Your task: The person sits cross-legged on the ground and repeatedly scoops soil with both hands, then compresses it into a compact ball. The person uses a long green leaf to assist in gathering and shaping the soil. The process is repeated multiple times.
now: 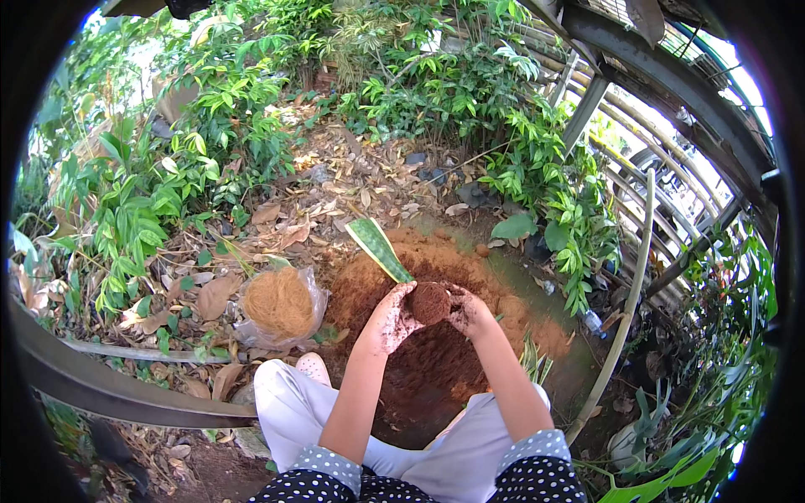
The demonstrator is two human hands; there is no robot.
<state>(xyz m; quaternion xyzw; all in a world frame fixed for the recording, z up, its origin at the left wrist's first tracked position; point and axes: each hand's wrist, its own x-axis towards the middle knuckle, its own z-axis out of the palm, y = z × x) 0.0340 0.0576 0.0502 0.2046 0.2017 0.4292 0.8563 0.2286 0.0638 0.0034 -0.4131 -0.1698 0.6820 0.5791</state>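
Note:
Both my hands hold a round ball of dark brown, crumbly soil or coir (431,304) above the ground in front of my knees. My left hand (391,319) cups its left side, while my right hand (470,312) presses its fingers against the right side. Dark crumbs cling to both hands. A snake plant leaf (378,249), green with pale yellow edges, slants up and left from beside my left thumb at the ball's far edge. Its base is hidden. Beneath my hands spreads a heap of loose reddish-brown soil or coir (434,371).
A clear plastic bag (319,298) with tan fibre (278,302) lies left of the heap. Variegated leaves (534,359) show by my right knee. A long wooden pole (619,339) leans at the right, near a plastic bottle (593,323). A curved metal bar (144,393) crosses the lower left.

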